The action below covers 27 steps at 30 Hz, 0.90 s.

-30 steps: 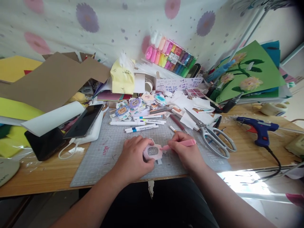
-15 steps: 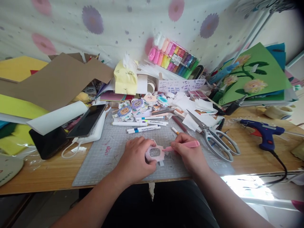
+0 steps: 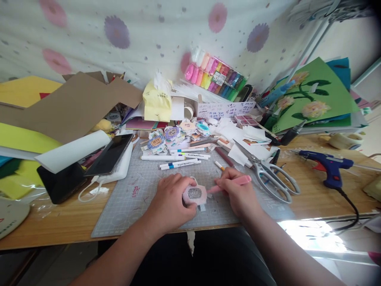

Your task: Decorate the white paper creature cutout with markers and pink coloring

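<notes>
Near the front edge of the grey cutting mat [image 3: 119,210], my left hand [image 3: 172,200] pinches a small pale-pink paper piece [image 3: 195,194] with a dark patterned oval in its middle. A pink pen [image 3: 238,180] is gripped in my right hand [image 3: 236,194], its tip pointing left, close beside the paper piece's right edge. Whether tip and paper touch, I cannot tell. Just beyond my hands lie white acrylic markers [image 3: 180,163]. Several decorated paper cut-outs [image 3: 156,142] are heaped farther back.
Large scissors [image 3: 269,174] lie open right of my right hand. A blue hot glue gun [image 3: 330,163] rests on the wood at right. Phones [image 3: 110,153] and a white power bank with a cable are at left. Coloured clay packs [image 3: 218,73] and paper stacks line the back.
The pink pen's tip has drawn back slightly to the right from the paper piece. The left hand keeps its hold on the piece. The view has shifted slightly.
</notes>
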Each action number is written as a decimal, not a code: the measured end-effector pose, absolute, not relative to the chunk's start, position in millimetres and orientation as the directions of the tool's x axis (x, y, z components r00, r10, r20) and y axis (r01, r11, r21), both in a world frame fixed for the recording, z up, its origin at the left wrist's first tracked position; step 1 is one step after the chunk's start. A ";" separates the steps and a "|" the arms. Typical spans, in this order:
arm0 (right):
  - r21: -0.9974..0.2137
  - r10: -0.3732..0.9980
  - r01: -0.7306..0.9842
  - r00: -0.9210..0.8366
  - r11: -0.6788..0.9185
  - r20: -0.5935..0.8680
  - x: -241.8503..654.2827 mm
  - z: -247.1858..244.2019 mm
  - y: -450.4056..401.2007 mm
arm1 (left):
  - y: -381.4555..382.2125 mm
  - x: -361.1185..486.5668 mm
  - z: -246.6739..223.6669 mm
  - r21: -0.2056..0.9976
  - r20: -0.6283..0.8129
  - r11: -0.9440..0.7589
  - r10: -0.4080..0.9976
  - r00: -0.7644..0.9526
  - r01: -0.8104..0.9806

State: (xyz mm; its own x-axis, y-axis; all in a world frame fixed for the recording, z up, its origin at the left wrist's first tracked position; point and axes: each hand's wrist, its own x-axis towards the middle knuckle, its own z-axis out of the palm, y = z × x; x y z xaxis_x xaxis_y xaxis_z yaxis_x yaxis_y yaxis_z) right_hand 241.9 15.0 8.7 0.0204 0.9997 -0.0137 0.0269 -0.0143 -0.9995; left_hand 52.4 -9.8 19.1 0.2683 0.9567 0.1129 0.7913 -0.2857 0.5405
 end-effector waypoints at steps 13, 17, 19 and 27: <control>-0.999 0.999 0.042 0.040 -0.002 0.000 243.2 9.6 13.7 | -8.5 53.0 21.4 0.533 0.098 -0.282 0.957 0.273 0.797; -0.995 1.000 -0.095 -0.015 -0.010 -0.008 244.6 7.3 13.8 | -9.5 53.8 19.2 0.536 0.104 -0.283 0.957 0.270 0.795; -0.979 0.999 -0.204 0.022 -0.033 -0.038 245.1 7.2 14.1 | -7.7 51.0 20.9 0.540 0.091 -0.291 0.953 0.289 0.790; -0.932 0.990 -0.355 0.085 -0.078 -0.115 247.7 9.4 15.5 | 7.0 19.5 44.8 0.572 0.006 -0.297 0.934 0.358 0.765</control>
State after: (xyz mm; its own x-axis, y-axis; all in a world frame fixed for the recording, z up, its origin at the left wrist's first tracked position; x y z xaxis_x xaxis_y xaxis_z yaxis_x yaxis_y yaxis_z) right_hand 247.7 15.5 9.4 0.0846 0.9897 -0.1154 -0.3552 -0.0782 -0.9315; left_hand 19.5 7.0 44.8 0.3583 0.9336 0.0062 0.7648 -0.2973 0.5716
